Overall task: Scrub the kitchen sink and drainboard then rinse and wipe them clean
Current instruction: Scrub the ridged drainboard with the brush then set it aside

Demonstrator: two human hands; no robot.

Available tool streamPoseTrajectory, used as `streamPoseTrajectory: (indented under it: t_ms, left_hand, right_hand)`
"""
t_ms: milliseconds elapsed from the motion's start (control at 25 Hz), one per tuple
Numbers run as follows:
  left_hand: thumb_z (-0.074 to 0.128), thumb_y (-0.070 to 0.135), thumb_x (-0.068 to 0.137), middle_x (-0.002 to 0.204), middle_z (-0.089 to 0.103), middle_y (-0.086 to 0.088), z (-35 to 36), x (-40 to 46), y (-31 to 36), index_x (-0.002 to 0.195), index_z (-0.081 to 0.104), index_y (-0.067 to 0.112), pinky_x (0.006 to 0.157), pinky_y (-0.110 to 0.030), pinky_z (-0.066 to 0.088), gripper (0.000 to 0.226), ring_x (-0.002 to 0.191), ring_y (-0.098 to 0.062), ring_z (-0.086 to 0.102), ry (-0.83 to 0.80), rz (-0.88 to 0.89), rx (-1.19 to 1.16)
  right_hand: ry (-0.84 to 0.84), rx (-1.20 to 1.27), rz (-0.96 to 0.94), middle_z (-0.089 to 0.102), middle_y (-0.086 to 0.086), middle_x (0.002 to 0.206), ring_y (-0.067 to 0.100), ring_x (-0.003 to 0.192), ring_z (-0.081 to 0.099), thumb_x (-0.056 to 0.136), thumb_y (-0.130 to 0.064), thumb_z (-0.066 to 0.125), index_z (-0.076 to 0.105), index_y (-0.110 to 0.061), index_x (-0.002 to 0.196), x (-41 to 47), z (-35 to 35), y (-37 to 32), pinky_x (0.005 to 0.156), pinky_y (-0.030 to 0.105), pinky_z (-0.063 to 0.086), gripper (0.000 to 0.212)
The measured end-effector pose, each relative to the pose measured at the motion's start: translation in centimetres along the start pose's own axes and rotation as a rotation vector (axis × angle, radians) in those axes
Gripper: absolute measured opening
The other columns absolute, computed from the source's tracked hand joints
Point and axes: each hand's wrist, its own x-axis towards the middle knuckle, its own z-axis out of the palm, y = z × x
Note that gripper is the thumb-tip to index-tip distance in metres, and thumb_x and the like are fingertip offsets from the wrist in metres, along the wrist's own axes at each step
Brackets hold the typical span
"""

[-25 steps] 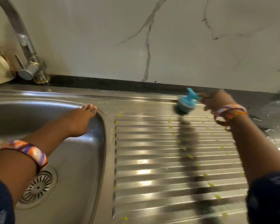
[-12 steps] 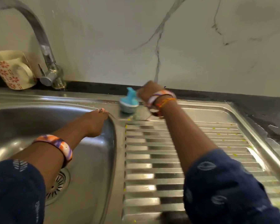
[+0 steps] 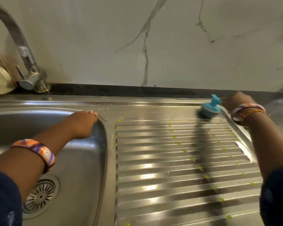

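— Brush (image 3: pixel 208 110): where?
— Far right corner of drainboard (image 3: pixel 178 160), pinched in my right hand (image 3: pixel 235 101). My left hand (image 3: pixel 82 123) rests flat on the sink (image 3: pixel 82 168) rim.
— Risk?
— Wet handle slipping, I judge; corner left unscrubbed.

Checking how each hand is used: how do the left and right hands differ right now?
The left hand holds nothing and rests on the sink rim; the right hand grips a blue scrubber. The left is by the basin; the right is at the drainboard's far right corner. Both wrists wear orange-patterned bangles.
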Motion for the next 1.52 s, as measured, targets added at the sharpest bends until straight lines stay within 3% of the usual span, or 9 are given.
streamPoseTrajectory:
  t_ms: [120, 280, 400, 520, 640, 920, 1080, 1280, 1520]
  left_hand:
    - [0.052, 0.010, 0.091, 0.150, 0.033, -0.008, 0.1, -0.2, 0.3, 0.146, 0.029, 0.012, 0.109, -0.027, 0.032, 0.059, 0.137, -0.022, 0.035, -0.001, -0.001, -0.002]
    - [0.048, 0.007, 0.093, 0.154, 0.025, -0.009, 0.3, -0.3, 0.4, 0.148, 0.023, 0.010, 0.111, -0.025, 0.027, 0.060, 0.141, -0.021, 0.028, 0.001, 0.006, -0.023]
    - [0.041, 0.002, 0.095, 0.158, 0.012, -0.009, 0.6, -0.4, 0.4, 0.151, 0.012, 0.010, 0.115, -0.027, 0.018, 0.064, 0.145, -0.021, 0.016, -0.014, -0.013, -0.040]
    - [0.044, 0.004, 0.095, 0.155, 0.023, -0.010, 0.4, -0.2, 0.4, 0.149, 0.020, 0.010, 0.113, -0.027, 0.023, 0.060, 0.142, -0.022, 0.025, -0.012, -0.034, -0.037]
    - [0.048, 0.005, 0.093, 0.150, 0.033, -0.011, 0.1, 0.0, 0.8, 0.146, 0.027, 0.010, 0.110, -0.028, 0.030, 0.057, 0.137, -0.022, 0.035, -0.023, -0.050, -0.011]
    - [0.044, 0.007, 0.094, 0.157, 0.014, -0.014, 0.8, -0.5, 0.9, 0.150, 0.009, 0.004, 0.113, -0.026, 0.023, 0.065, 0.144, -0.023, 0.021, 0.003, -0.005, 0.101]
    - [0.041, 0.005, 0.095, 0.158, -0.001, -0.015, 1.0, -0.8, 1.0, 0.149, -0.002, 0.003, 0.115, -0.029, 0.018, 0.070, 0.146, -0.024, 0.008, -0.009, -0.008, 0.075]
    - [0.040, 0.001, 0.095, 0.158, -0.001, -0.014, 1.5, -0.6, 0.8, 0.150, -0.001, 0.004, 0.117, -0.031, 0.017, 0.069, 0.146, -0.024, 0.007, -0.003, -0.020, 0.025]
    - [0.040, 0.002, 0.095, 0.153, 0.028, -0.011, 1.4, -0.6, 0.4, 0.148, 0.021, 0.011, 0.110, -0.027, 0.030, 0.057, 0.139, -0.021, 0.033, 0.067, -0.007, -0.069]
  right_hand:
    - [-0.029, 0.023, 0.077, 0.055, 0.020, 0.090, 0.030, 0.080, 0.050, 0.096, -0.022, 0.049, 0.059, 0.010, 0.108, -0.1, -0.2, -0.6, 0.071, 0.032, 0.037, 0.036]
    - [-0.094, 0.038, -0.215, 0.062, 0.020, 0.105, 0.029, 0.089, 0.055, 0.096, -0.020, 0.047, 0.061, 0.003, 0.111, -3.9, 2.4, -9.5, 0.072, 0.031, 0.039, 0.031]
    - [0.040, -0.087, -0.434, 0.064, 0.010, 0.117, 0.026, 0.107, 0.060, 0.096, -0.022, 0.046, 0.061, -0.010, 0.115, -8.8, 4.6, -16.7, 0.083, 0.032, 0.047, 0.028]
    - [-0.058, 0.076, -0.540, 0.063, 0.011, 0.120, 0.028, 0.109, 0.061, 0.095, -0.022, 0.045, 0.061, -0.011, 0.118, -11.1, 7.3, -20.1, 0.086, 0.032, 0.047, 0.030]
    - [-0.302, 0.248, -0.547, 0.065, 0.014, 0.115, 0.029, 0.102, 0.062, 0.094, -0.025, 0.045, 0.063, -0.012, 0.119, -10.0, 8.1, -18.5, 0.082, 0.031, 0.047, 0.033]
    - [-0.047, -0.001, -0.168, 0.059, 0.011, 0.086, 0.030, 0.081, 0.059, 0.098, -0.026, 0.043, 0.063, -0.003, 0.111, -2.0, 1.2, -0.2, 0.068, 0.028, 0.042, 0.033]
    - [-0.029, 0.021, 0.036, 0.059, 0.019, 0.097, 0.027, 0.078, 0.050, 0.096, -0.024, 0.048, 0.060, 0.002, 0.115, -1.9, 0.0, 2.3, 0.073, 0.030, 0.039, 0.035]
    - [-0.145, 0.081, -0.408, 0.065, 0.016, 0.108, 0.028, 0.099, 0.061, 0.098, -0.022, 0.042, 0.064, -0.004, 0.115, -8.1, 4.7, -9.1, 0.075, 0.027, 0.041, 0.033]
    - [-0.239, 0.249, -0.629, 0.064, 0.011, 0.116, 0.028, 0.107, 0.060, 0.093, -0.027, 0.047, 0.061, -0.013, 0.120, -14.8, 8.6, -19.3, 0.089, 0.034, 0.046, 0.033]
